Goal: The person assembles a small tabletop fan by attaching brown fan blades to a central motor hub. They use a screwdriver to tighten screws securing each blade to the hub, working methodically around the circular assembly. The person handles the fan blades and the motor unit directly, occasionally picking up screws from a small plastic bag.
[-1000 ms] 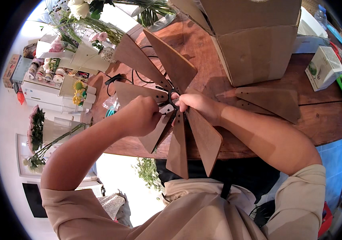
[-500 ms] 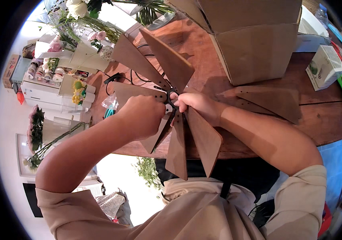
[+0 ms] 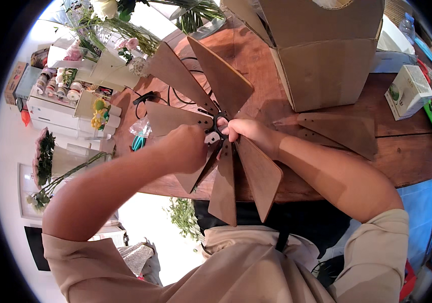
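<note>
A windmill-like wheel of brown wooden blades [image 3: 221,76] around a black metal hub ring [image 3: 220,126] is tilted up in front of me. My right hand [image 3: 251,135] grips the hub, fingers curled round the ring and thumb side uppermost. My left hand [image 3: 188,147] is a closed fist just left of the hub, over the lower left blades. Whatever it holds is hidden by the knuckles. Dark screws or bolts show at the blades' inner ends. Beyond my right forearm, loose blades [image 3: 339,132] with small holes lie overlapped on the wooden table [image 3: 256,60].
A large open cardboard box [image 3: 327,70] stands behind on the right, with a small white box [image 3: 409,93] past it. Black cable [image 3: 175,96] and teal-handled scissors [image 3: 138,142] lie to the left. Vases of flowers [image 3: 110,65] and ribbon spools [image 3: 60,88] crowd the far left.
My left fist has turned slightly beside the hub. The right hand keeps its grip on the ring. The view has shifted a little, and the blades stay in about the same pose.
</note>
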The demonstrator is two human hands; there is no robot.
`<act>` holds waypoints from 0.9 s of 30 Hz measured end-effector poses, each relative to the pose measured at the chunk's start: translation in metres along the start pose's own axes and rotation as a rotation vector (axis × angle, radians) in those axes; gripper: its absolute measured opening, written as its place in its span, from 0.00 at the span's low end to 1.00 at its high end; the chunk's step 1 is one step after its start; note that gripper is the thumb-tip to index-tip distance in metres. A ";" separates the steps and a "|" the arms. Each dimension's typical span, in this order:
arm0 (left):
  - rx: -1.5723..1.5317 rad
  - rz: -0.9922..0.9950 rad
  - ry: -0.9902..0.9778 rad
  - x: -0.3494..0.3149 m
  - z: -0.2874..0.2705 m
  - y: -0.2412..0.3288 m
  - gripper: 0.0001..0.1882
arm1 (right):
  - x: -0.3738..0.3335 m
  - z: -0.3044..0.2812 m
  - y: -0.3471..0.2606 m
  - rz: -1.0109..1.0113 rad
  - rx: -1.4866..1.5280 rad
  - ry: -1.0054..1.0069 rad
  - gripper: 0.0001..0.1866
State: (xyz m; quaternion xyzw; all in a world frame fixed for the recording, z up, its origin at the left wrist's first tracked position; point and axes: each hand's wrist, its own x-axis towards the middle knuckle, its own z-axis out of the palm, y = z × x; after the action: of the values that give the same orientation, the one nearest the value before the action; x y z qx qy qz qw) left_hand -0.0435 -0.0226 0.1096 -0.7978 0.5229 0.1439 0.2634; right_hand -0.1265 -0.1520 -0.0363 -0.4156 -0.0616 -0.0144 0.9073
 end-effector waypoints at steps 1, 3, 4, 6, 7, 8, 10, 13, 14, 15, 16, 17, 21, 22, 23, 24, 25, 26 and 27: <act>-0.032 0.034 -0.051 0.007 0.001 -0.008 0.10 | -0.005 0.011 -0.008 0.051 0.070 0.042 0.13; -0.030 0.049 -0.134 0.012 -0.011 -0.007 0.10 | -0.009 0.016 -0.013 0.098 0.134 0.087 0.13; -0.030 0.057 -0.133 0.012 -0.013 0.002 0.10 | -0.007 0.007 -0.010 0.113 0.169 0.069 0.13; -0.001 -0.047 0.004 0.002 -0.012 0.017 0.08 | -0.009 0.004 -0.009 0.131 0.212 0.050 0.13; 0.000 -0.047 0.005 -0.002 -0.016 0.020 0.08 | -0.011 0.008 -0.014 0.129 0.168 0.083 0.13; 0.166 0.074 -0.075 -0.005 -0.020 0.022 0.09 | -0.010 0.008 -0.014 0.128 0.145 0.099 0.13; 0.334 0.197 -0.153 -0.010 -0.017 0.023 0.09 | -0.008 0.007 -0.010 0.068 0.052 0.122 0.14; 0.607 0.422 -0.005 -0.013 0.001 0.013 0.05 | -0.004 -0.001 -0.004 0.016 -0.005 0.096 0.14; 0.680 0.470 0.054 -0.014 0.005 0.011 0.05 | -0.003 -0.002 -0.004 0.020 0.002 0.077 0.14; 0.753 0.519 0.114 -0.015 0.008 0.008 0.05 | -0.003 -0.002 -0.003 0.025 0.010 0.060 0.14; 0.753 0.514 0.118 -0.015 0.007 0.006 0.05 | -0.004 -0.001 -0.006 0.048 0.011 0.055 0.15; 0.570 0.416 0.097 -0.013 0.004 0.003 0.06 | -0.005 0.003 -0.007 0.059 0.009 0.052 0.15; -0.097 -0.051 -0.147 0.005 -0.003 -0.011 0.10 | -0.009 0.020 -0.010 0.014 0.039 0.170 0.16; -0.101 -0.049 -0.151 0.010 -0.003 -0.008 0.10 | -0.009 0.015 -0.012 0.009 0.042 0.124 0.17; -0.079 -0.038 -0.140 0.014 -0.003 -0.004 0.12 | -0.010 0.012 -0.011 0.008 0.045 0.102 0.17; -0.058 -0.029 -0.131 0.016 -0.002 0.000 0.13 | -0.011 0.010 -0.011 0.009 0.047 0.077 0.18; 0.030 -0.024 -0.155 0.010 -0.016 0.011 0.11 | -0.014 0.012 -0.016 0.060 0.060 0.107 0.18; 0.028 -0.021 -0.157 0.005 -0.023 0.019 0.11 | -0.014 0.012 -0.016 0.085 0.066 0.119 0.18; 0.160 0.027 -0.210 0.001 -0.028 0.027 0.10 | -0.013 0.011 -0.015 0.112 0.074 0.132 0.18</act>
State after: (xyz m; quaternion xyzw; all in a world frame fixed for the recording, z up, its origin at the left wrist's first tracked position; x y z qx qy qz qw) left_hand -0.0689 -0.0476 0.1254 -0.7475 0.5131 0.1881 0.3777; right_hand -0.1418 -0.1533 -0.0195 -0.3829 0.0214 0.0114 0.9235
